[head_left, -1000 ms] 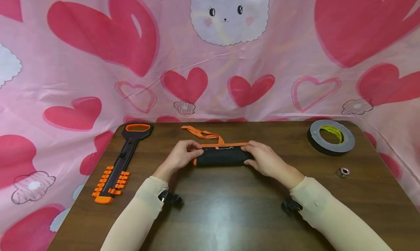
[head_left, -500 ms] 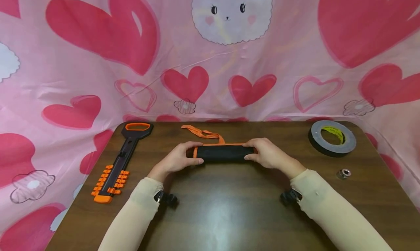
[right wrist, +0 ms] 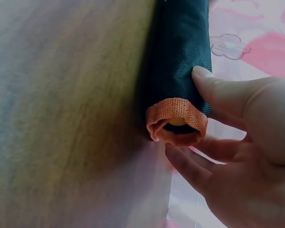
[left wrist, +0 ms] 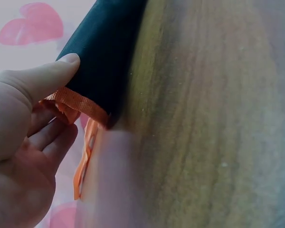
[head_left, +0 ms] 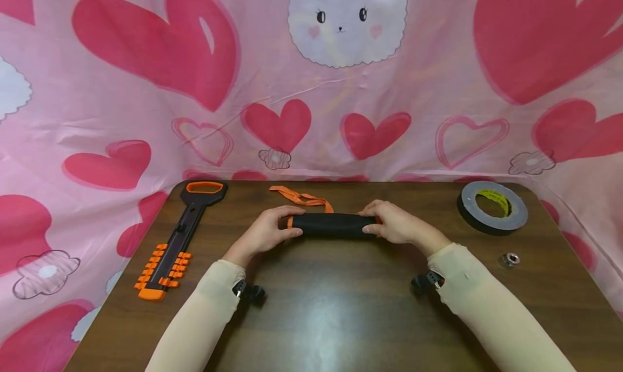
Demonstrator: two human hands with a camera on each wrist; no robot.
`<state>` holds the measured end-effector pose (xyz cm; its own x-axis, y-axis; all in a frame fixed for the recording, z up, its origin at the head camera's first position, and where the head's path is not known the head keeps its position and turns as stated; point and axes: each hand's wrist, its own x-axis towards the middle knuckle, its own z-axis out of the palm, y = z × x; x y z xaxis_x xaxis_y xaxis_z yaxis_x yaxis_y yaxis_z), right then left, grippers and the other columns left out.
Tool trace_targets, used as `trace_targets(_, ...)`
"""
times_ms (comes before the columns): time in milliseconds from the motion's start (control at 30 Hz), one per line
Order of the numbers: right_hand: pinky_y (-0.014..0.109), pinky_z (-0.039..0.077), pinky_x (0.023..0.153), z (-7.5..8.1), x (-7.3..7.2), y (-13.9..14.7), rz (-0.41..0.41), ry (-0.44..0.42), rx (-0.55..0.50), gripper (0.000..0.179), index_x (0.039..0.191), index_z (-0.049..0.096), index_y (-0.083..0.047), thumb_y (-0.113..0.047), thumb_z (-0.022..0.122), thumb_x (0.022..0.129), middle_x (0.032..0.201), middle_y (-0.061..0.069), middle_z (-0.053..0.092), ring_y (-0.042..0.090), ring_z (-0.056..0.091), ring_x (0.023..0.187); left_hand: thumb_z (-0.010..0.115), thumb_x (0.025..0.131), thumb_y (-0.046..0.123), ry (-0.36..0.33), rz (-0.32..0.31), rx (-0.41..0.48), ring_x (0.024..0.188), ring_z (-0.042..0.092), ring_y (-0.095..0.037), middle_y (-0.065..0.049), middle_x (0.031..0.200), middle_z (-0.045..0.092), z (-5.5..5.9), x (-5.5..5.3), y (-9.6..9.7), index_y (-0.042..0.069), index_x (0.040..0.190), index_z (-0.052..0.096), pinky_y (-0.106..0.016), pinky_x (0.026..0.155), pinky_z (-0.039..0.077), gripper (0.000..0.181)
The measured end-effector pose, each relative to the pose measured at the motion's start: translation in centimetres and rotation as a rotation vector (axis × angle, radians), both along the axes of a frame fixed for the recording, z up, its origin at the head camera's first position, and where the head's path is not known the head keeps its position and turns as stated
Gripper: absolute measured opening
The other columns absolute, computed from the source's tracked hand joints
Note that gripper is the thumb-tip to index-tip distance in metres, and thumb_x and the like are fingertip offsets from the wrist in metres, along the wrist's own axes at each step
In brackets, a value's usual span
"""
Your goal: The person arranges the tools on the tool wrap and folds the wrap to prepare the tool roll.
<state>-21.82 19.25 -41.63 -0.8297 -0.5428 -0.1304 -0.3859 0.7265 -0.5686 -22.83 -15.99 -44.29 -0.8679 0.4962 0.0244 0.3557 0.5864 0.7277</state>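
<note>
A black fabric tool roll (head_left: pixel 333 225) with orange edging lies rolled into a tube across the middle of the table. Its loose orange strap (head_left: pixel 304 200) trails behind it toward the back left. At the left end, my left hand (head_left: pixel 263 231) grips the roll, thumb on the near side and fingers behind. My right hand (head_left: pixel 396 224) holds the other end the same way. In the right wrist view, the orange-trimmed end (right wrist: pixel 176 105) shows a hollow with something yellowish inside, too small to identify. What the roll contains is otherwise hidden.
To the left lies a black rack (head_left: pixel 182 234) with an orange-rimmed handle and several orange clips. A grey-and-black tape roll (head_left: pixel 518 210) sits at the back right, with a small metal socket (head_left: pixel 510 260) nearer. A pink heart-print cloth (head_left: pixel 423 91) hangs behind the table (head_left: pixel 321 307).
The flat orange-edged flap visible behind the roll has been wound in, and the roll has turned slightly away from me. Both hands have shifted a little, keeping hold of its ends.
</note>
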Motion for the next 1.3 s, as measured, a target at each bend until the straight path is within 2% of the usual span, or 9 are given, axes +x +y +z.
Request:
trace_targets(133,0.056,0.050,0.105,0.1,-0.3,0.1,0.013,-0.003,-0.004,0.046,0.142,0.067,0.004,-0.018,0.074,0.103,0.129,0.021,0.064,0.035,0.056,0.117,0.084,0.097,0.022,-0.039,0.015,-0.017,0.128,0.067,-0.030,-0.012,0.146,0.069,0.1,-0.3,0.0,0.015,0.145,0.070,-0.051,0.109,0.057,0.051)
trace_targets(433,0.032,0.049,0.080,-0.6,-0.7,0.2,-0.068,-0.023,-0.041,0.045,0.141,0.068,0.003,-0.020,0.075,0.103,0.098,0.010,0.067,0.013,0.062,0.074,0.079,0.101,0.028,-0.092,0.030,-0.066,0.115,0.065,-0.027,-0.014,0.143,0.070,0.4,-1.0,0.1,0.017,0.146,0.069,-0.047,0.103,0.058,0.047)
trace_targets(633,0.033,0.048,0.078,-0.8,-1.0,0.1,-0.118,-0.032,-0.070,0.041,0.136,0.070,0.003,-0.022,0.075,0.103,0.075,0.005,0.069,0.014,0.065,0.069,0.078,0.101,0.026,-0.098,0.036,-0.083,0.115,0.066,-0.027,-0.015,0.140,0.072,-0.1,-1.3,0.3,0.015,0.144,0.071,-0.049,0.106,0.056,0.045)
trace_targets(800,0.035,0.050,0.082,-0.9,-1.2,0.2,-0.101,-0.015,-0.064,0.042,0.136,0.071,0.004,-0.022,0.075,0.103,0.081,0.006,0.072,0.013,0.066,0.069,0.078,0.101,0.024,-0.077,0.026,-0.099,0.111,0.065,-0.025,-0.015,0.136,0.073,-0.1,-1.4,0.5,0.012,0.143,0.071,-0.046,0.103,0.056,0.044)
trace_targets(967,0.035,0.050,0.083,-0.9,-1.5,0.4,-0.093,-0.010,-0.071,0.042,0.135,0.072,0.004,-0.022,0.075,0.103,0.084,0.006,0.073,0.012,0.066,0.069,0.078,0.101,0.020,-0.101,0.016,-0.091,0.086,0.070,-0.014,-0.017,0.129,0.074,0.1,-1.8,0.6,0.010,0.144,0.070,-0.032,0.086,0.058,0.045)
trace_targets(1033,0.036,0.051,0.083,-1.0,-1.5,0.4,-0.089,-0.004,-0.072,0.042,0.135,0.072,0.003,-0.023,0.075,0.103,0.085,0.005,0.073,0.011,0.065,0.069,0.078,0.101,0.019,-0.111,0.012,-0.085,0.078,0.071,-0.013,-0.018,0.127,0.074,0.0,-2.0,0.5,0.010,0.145,0.069,-0.032,0.083,0.059,0.046)
trace_targets(1100,0.038,0.052,0.085,-1.1,-1.5,0.3,-0.085,0.011,-0.068,0.042,0.136,0.072,0.003,-0.024,0.074,0.103,0.087,0.005,0.072,0.011,0.064,0.070,0.078,0.101,0.020,-0.095,0.003,-0.097,0.086,0.072,-0.017,-0.018,0.129,0.073,0.0,-2.1,0.4,0.010,0.145,0.069,-0.037,0.091,0.060,0.046)
trace_targets(1167,0.042,0.054,0.089,-1.2,-1.2,0.3,-0.080,0.044,-0.067,0.043,0.137,0.071,0.003,-0.024,0.073,0.104,0.086,0.006,0.072,0.012,0.064,0.071,0.078,0.101,0.021,-0.064,-0.012,-0.126,0.106,0.074,-0.024,-0.017,0.137,0.072,0.0,-2.1,0.4,0.010,0.146,0.068,-0.047,0.106,0.057,0.047)
trace_targets(1300,0.054,0.057,0.103,-1.4,-0.3,0.4,-0.078,0.138,-0.085,0.045,0.138,0.070,0.002,-0.024,0.076,0.102,0.110,0.015,0.079,0.027,0.073,0.099,0.079,0.100,0.024,0.003,-0.066,-0.170,0.144,0.058,-0.036,-0.015,0.154,0.063,0.4,-1.9,0.3,0.010,0.150,0.065,-0.057,0.125,0.042,0.054)
